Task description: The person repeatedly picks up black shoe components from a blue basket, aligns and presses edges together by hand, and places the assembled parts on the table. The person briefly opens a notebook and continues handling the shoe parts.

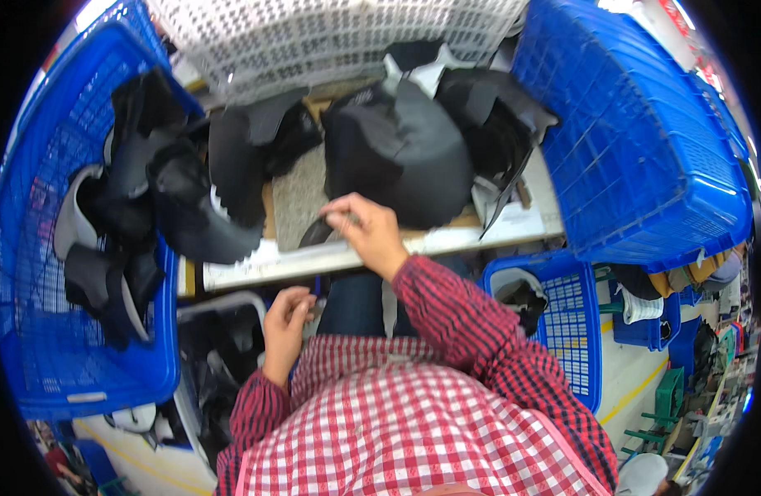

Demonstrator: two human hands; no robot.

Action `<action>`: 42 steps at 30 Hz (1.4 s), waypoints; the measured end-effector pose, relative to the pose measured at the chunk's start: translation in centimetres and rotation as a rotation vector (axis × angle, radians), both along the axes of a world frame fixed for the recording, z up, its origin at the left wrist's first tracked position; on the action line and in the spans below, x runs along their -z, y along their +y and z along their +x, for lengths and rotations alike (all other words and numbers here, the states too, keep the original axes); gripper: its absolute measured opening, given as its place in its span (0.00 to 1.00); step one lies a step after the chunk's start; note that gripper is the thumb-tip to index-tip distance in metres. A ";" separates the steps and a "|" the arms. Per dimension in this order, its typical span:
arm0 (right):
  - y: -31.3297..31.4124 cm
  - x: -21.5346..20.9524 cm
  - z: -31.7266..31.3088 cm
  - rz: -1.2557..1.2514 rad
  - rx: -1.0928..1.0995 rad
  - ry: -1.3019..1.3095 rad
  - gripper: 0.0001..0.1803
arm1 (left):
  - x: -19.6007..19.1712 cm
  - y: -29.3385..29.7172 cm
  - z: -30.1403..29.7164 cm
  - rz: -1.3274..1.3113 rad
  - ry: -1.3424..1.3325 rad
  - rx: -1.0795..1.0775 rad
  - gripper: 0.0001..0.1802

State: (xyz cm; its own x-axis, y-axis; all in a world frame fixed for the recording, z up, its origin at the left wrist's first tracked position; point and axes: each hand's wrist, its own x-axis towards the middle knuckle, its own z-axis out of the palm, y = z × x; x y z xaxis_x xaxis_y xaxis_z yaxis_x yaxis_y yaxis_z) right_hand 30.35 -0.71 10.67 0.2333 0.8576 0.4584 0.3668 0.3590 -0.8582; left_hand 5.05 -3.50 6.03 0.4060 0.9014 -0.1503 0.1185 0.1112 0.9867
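The person sits at a narrow workbench crowded with dark pieces. The right hand reaches forward over the near edge of the bench, fingers pinched together on a small dark piece that lies flat on the grey mat; a thin pale object shows between the fingertips, too small to tell what it is. At twelve o'clock from that hand, just beyond it, sits a heap of black cap parts, domed and layered, with more dark cut pieces stacked at about one o'clock.

The left hand is down below the bench edge, near the lap, at about seven o'clock from the right hand. Its fingers are curled around a slim blue pen-like thing that pokes up from the fist.

At nine o'clock a big blue basket holds black and grey shaped pieces, some spilling over its rim toward the bench. At twelve o'clock a white mesh basket leans in over the back of the bench. At two o'clock a second blue basket stands tilted on its side, and at four o'clock a smaller blue crate sits on the floor with a few dark scraps inside.
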 end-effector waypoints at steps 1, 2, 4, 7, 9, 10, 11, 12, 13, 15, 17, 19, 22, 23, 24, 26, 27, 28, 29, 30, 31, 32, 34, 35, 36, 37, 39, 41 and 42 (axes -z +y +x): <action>-0.7 -1.2 0.0 0.024 -0.085 0.073 0.07 | -1.3 -0.2 0.4 0.147 -0.005 -0.038 0.19; -1.5 -2.5 0.2 0.054 -0.174 0.065 0.06 | -2.5 -0.4 0.9 0.302 -0.022 -0.081 0.22; -3.6 -4.5 0.3 0.063 -0.202 -0.221 0.06 | -5.0 -0.5 1.9 0.575 0.017 -0.159 0.25; -6.8 -5.6 -0.1 0.011 -0.212 -0.455 0.07 | -7.4 -0.4 3.1 0.711 0.149 0.011 0.27; -8.2 -5.1 -0.2 0.017 -0.146 -0.356 0.08 | -7.5 -0.6 4.3 0.511 0.082 0.111 0.14; -8.8 -4.6 -0.1 -0.031 -0.117 -0.315 0.08 | -7.3 -0.9 4.7 0.409 0.098 0.136 0.10; -9.4 -4.1 0.0 -0.059 -0.142 -0.220 0.09 | -6.9 -1.1 5.1 0.399 0.032 0.139 0.05; -9.9 -3.6 0.3 -0.103 -0.167 -0.116 0.10 | -6.6 -1.4 5.3 0.374 0.029 0.115 0.06; -10.3 -3.1 0.5 -0.159 -0.203 -0.001 0.11 | -6.3 -1.6 5.5 0.388 -0.006 0.119 0.05; -11.1 -2.4 1.0 -0.307 -0.329 0.375 0.13 | -6.2 -2.1 5.4 0.285 -0.126 0.132 0.05; -12.1 -2.0 1.2 -0.422 -0.432 0.678 0.16 | -6.6 -2.6 5.2 0.099 -0.312 0.122 0.06; -12.9 -1.6 0.6 -0.379 -0.390 0.660 0.16 | -7.3 -3.0 5.2 0.074 -0.325 0.145 0.07; -13.7 -0.9 -0.4 -0.395 -0.226 0.484 0.17 | -8.0 -3.8 5.6 0.017 -0.238 0.149 0.05; -13.8 -0.6 -0.6 -0.376 -0.247 0.589 0.14 | -8.1 -3.9 5.7 0.021 -0.225 0.159 0.06; -13.9 -0.4 -0.4 -0.418 -0.239 0.685 0.10 | -8.2 -4.0 5.8 -0.002 -0.172 0.163 0.06; -14.1 -0.3 0.4 -0.312 -0.224 0.822 0.08 | -8.5 -3.3 5.7 -0.055 -0.094 0.281 0.07; -14.0 -0.5 1.3 -0.288 -0.135 0.883 0.08 | -8.7 -2.4 5.6 0.064 -0.127 0.359 0.07; -14.0 -0.6 2.4 -0.267 -0.056 0.930 0.08 | -9.1 -1.0 5.7 0.155 -0.080 0.411 0.08; -14.1 -0.9 3.7 -0.230 -0.031 0.895 0.09 | -9.5 0.6 6.0 0.265 -0.031 0.307 0.09; -14.1 -1.1 4.9 -0.211 0.006 0.858 0.10 | -10.0 2.7 6.5 0.391 0.017 0.219 0.09; -14.3 -1.3 5.8 -0.230 -0.001 0.856 0.09 | -10.7 5.5 7.4 0.549 -0.032 0.145 0.13; -14.5 -1.3 6.4 -0.219 -0.018 0.854 0.09 | -11.6 8.2 8.0 0.731 -0.029 0.129 0.17; -14.6 -1.1 6.7 -0.302 -0.011 0.801 0.12 | -13.1 13.2 10.5 0.854 -0.009 0.115 0.23; -14.7 -1.0 6.6 -0.321 -0.033 0.795 0.13 | -13.9 15.3 11.9 1.064 0.132 0.103 0.24; -14.8 -0.9 6.4 -0.348 -0.041 0.793 0.14 | -14.7 17.0 13.4 1.308 0.263 0.107 0.26; -15.0 -0.9 6.3 -0.395 -0.034 0.798 0.15 | -15.4 18.1 14.6 1.233 0.361 0.212 0.27; -15.4 -1.7 6.6 -0.282 0.020 0.754 0.14 | -17.0 18.3 15.8 0.912 0.338 0.361 0.23; -15.9 -3.6 8.1 -0.212 0.242 0.630 0.11 | -18.8 15.9 15.4 1.052 0.238 0.411 0.16; -16.3 -5.1 9.1 -0.128 0.302 0.598 0.11 | -19.7 13.7 14.5 1.073 0.195 0.460 0.15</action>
